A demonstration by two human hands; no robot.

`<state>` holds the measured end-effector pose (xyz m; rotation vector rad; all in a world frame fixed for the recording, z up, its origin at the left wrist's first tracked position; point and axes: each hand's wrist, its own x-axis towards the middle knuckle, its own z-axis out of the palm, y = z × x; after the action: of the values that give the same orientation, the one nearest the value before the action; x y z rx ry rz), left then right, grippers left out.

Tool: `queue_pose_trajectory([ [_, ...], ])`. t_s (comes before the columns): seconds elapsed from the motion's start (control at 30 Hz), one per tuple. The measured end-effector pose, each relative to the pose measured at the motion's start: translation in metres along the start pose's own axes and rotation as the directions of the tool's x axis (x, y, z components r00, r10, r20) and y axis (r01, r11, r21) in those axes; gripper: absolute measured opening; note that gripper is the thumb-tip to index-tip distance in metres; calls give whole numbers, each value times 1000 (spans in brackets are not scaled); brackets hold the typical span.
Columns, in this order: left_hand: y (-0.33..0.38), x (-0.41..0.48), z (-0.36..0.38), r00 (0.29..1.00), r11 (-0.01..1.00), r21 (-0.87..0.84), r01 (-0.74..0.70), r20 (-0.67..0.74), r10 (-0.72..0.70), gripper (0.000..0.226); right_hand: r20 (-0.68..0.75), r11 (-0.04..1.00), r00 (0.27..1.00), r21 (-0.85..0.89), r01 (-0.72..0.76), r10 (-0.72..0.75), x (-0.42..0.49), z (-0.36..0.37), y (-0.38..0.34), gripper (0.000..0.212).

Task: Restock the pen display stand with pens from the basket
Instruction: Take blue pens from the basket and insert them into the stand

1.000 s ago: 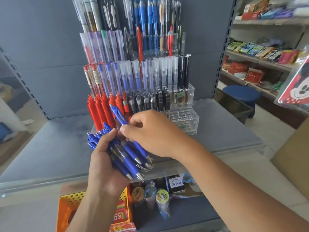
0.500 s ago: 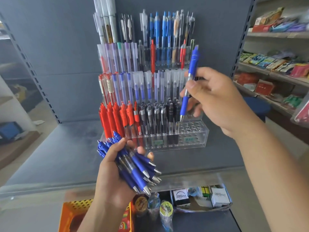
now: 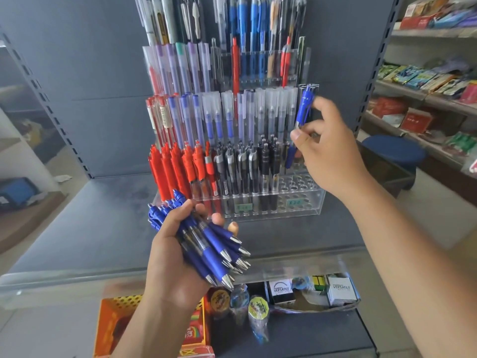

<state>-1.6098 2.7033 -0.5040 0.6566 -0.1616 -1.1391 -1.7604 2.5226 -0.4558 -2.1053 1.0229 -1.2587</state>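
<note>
Shop shelving, dark grey shelf [image 3: 85, 236] carrying clear tiered pen stand [image 3: 296, 202]; left hand [image 3: 178, 257] clenched round bundle of blue pens [image 3: 211, 244] before it, right hand [image 3: 327, 148] pinching one blue pen [image 3: 304, 104] upright, tip apparently over empty right-hand holes; orange basket [image 3: 116, 319] below.

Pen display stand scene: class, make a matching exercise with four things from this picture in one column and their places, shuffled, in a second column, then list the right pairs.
Things
1. single blue pen
2. bundle of blue pens
3. red pens
4. empty holes

Places
A. bottom tier of the stand, left end
B. gripped in the left hand
C. bottom tier of the stand, right end
D. pinched upright in the right hand

Pairs: 1-D, 2-B, 3-A, 4-C
</note>
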Motion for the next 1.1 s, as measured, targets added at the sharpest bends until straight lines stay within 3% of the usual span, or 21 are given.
queue_pose_trajectory([
  [0.27,0,2,-3,1000,1000,5,6,7,-6,19,-19,999,1000,-49,3,-4,-10,8,0,32],
  [0.5,1,1,-3,1000,1000,4,27,14,-27,20,51,993,998,-114,26,-21,-21,13,0,11],
  [0.73,-1,2,-7,999,1000,-14,-2,47,2,15,65,980,998,-197,5,8,-26,17,4,20],
  [0.87,-1,3,-7,999,1000,-1,-3,48,3,16,93,974,996,-222,38,-18,-29,17,8,64],
  [0.93,-1,3,-8,999,1000,-1,0,47,0,17,55,974,997,-216,63,-52,-29,16,6,73],
  [1.1,-1,3,-8,999,1000,14,-2,39,2,17,47,957,993,-266,114,-105,-29,17,4,53],
])
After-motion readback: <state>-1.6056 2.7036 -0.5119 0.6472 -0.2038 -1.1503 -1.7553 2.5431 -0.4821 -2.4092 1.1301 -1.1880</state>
